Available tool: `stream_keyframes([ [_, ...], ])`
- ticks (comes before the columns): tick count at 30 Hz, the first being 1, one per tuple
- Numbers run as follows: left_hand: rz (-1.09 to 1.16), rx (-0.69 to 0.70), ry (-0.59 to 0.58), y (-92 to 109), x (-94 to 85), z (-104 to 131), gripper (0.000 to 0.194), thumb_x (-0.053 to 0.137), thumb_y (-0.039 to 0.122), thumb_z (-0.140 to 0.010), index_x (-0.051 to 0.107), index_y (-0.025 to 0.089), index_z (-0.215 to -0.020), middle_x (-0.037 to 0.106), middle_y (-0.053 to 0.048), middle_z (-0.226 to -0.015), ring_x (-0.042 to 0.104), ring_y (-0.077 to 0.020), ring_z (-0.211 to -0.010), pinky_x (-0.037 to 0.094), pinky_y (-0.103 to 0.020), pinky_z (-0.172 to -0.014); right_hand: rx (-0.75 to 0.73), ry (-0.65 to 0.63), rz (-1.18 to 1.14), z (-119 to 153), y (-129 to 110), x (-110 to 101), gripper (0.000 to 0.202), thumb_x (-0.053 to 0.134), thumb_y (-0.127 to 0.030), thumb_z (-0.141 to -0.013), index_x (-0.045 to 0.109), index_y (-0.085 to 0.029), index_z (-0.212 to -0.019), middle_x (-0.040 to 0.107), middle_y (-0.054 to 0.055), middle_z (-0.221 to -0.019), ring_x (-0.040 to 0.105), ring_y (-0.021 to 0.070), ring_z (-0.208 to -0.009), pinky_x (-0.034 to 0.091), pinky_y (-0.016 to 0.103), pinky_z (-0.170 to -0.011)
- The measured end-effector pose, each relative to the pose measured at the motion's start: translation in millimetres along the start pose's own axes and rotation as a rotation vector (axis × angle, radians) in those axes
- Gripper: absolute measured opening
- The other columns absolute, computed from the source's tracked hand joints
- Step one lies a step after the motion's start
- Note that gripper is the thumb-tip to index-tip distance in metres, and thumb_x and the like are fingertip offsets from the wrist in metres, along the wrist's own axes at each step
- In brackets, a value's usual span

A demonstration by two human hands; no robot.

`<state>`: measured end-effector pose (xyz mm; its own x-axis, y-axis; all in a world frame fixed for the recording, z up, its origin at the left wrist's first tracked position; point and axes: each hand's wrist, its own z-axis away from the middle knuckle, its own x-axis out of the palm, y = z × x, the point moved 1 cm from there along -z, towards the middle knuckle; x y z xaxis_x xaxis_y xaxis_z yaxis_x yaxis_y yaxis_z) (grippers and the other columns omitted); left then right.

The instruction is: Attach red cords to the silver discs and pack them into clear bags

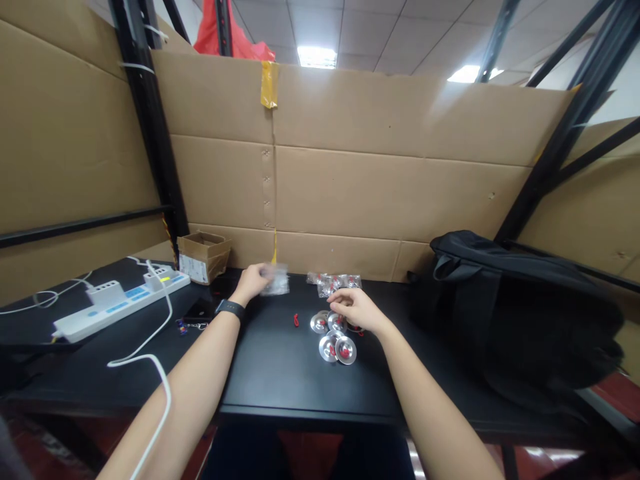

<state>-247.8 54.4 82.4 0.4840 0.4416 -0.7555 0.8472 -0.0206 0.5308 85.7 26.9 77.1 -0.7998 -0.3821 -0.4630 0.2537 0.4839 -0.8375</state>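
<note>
Thin white cable (pixel 163 380) crosses left forearm (pixel 200 367); left hand (pixel 253 279) nearly closed at blurred clear plastic bags (pixel 279 285), right hand (pixel 358 309) half-curled by round silver metal discs (pixel 346 351); can't tell either's hold.

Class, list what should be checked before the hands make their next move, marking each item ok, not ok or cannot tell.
1. Left hand at the clear plastic packaging: ok.
2. Left hand gripping it: cannot tell, blurred.
3. Right hand near the metal discs: ok.
4. Discs separated: not ok, some overlap.
5. Loose red cord visible: ok.
6. White cable clear of left forearm: cannot tell; they cross in view.
</note>
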Motion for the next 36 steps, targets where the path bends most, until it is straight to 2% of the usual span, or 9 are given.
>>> stream_keyframes([
  [7,0.476,0.353,-0.172,76.7,16.6,36.6,0.02,0.07,0.029,-0.069,0.068,0.016,-0.084,0.072,-0.004,-0.085,0.065,-0.0185,-0.079,0.05,-0.027,-0.073,-0.159,0.219,-0.006,0.8,-7.3,12.4,0.072,0.082,-0.032,-0.067,0.051,-0.025,-0.132,0.059,0.009,-0.125,0.063,0.021,-0.103,0.053,0.029,-0.078],
  [12,0.427,0.46,-0.173,115.7,20.4,68.6,0.008,0.064,0.017,-0.068,0.066,0.017,-0.075,0.067,0.0,-0.072,0.06,-0.0142,-0.068,0.044,-0.023,-0.064,-0.301,0.306,0.049,4.4,-21.4,12.3,0.067,0.08,-0.028,-0.069,0.053,-0.026,-0.131,0.063,0.008,-0.124,0.061,0.0227,-0.109,0.05,0.031,-0.085],
  [17,0.358,0.443,-0.126,121.5,24.5,76.4,0.009,0.063,0.014,-0.068,0.067,0.017,-0.075,0.065,0.003,-0.068,0.056,-0.0119,-0.063,0.039,-0.022,-0.06,-0.448,0.319,0.216,3.8,-26.2,14.8,0.041,0.071,-0.015,-0.073,0.068,-0.025,-0.112,0.071,0.005,-0.11,0.064,0.0229,-0.101,0.047,0.036,-0.092],
  [21,0.545,0.391,-0.172,117.4,33.4,72.0,0.016,0.068,0.02,-0.074,0.068,0.017,-0.089,0.071,-0.002,-0.085,0.064,-0.0159,-0.077,0.046,-0.024,-0.069,-0.385,0.394,0.219,-0.3,-18.2,18.7,0.02,0.066,-0.014,-0.076,0.073,-0.022,-0.093,0.074,0.004,-0.091,0.067,0.0216,-0.084,0.05,0.033,-0.08],
  [25,0.912,0.415,-0.311,117.4,37.7,72.2,0.052,0.078,0.026,-0.073,0.057,0.02,-0.121,0.065,-0.01,-0.121,0.062,-0.0231,-0.111,0.048,-0.034,-0.095,-0.262,0.499,0.08,-3.0,-8.7,14.3,0.012,0.066,-0.026,-0.081,0.071,-0.019,-0.089,0.074,0.005,-0.086,0.067,0.0213,-0.078,0.051,0.031,-0.073],
  [27,1.052,0.4,-0.41,118.9,39.4,74.6,0.072,0.08,0.025,-0.072,0.045,0.023,-0.134,0.059,-0.013,-0.132,0.059,-0.0251,-0.12,0.046,-0.039,-0.101,-0.23,0.543,0.009,-4.1,-5.8,11.6,0.015,0.066,-0.031,-0.082,0.068,-0.018,-0.089,0.073,0.005,-0.085,0.067,0.0214,-0.078,0.051,0.031,-0.074],
  [29,1.118,0.366,-0.445,120.7,42.5,76.9,0.079,0.08,0.023,-0.073,0.038,0.024,-0.14,0.056,-0.015,-0.135,0.057,-0.0263,-0.123,0.046,-0.043,-0.103,-0.219,0.56,-0.054,-5.3,-4.0,10.7,0.017,0.066,-0.033,-0.082,0.067,-0.018,-0.09,0.073,0.006,-0.087,0.067,0.0218,-0.08,0.052,0.032,-0.076],
  [33,1.164,0.302,-0.366,125.3,52.4,78.9,0.078,0.076,0.017,-0.073,0.039,0.022,-0.141,0.057,-0.016,-0.135,0.054,-0.0277,-0.128,0.045,-0.043,-0.106,-0.197,0.554,-0.119,-8.0,-1.4,13.7,0.02,0.066,-0.035,-0.082,0.065,-0.019,-0.094,0.074,0.007,-0.091,0.069,0.0222,-0.084,0.053,0.033,-0.079],
  [36,1.198,0.249,-0.285,128.6,57.1,79.1,0.08,0.071,0.018,-0.077,0.034,0.021,-0.147,0.061,-0.015,-0.132,0.06,-0.0268,-0.121,0.05,-0.043,-0.101,-0.193,0.569,-0.139,-9.3,0.9,15.4,0.021,0.066,-0.035,-0.083,0.064,-0.02,-0.098,0.074,0.007,-0.096,0.07,0.0226,-0.087,0.054,0.035,-0.083],
])
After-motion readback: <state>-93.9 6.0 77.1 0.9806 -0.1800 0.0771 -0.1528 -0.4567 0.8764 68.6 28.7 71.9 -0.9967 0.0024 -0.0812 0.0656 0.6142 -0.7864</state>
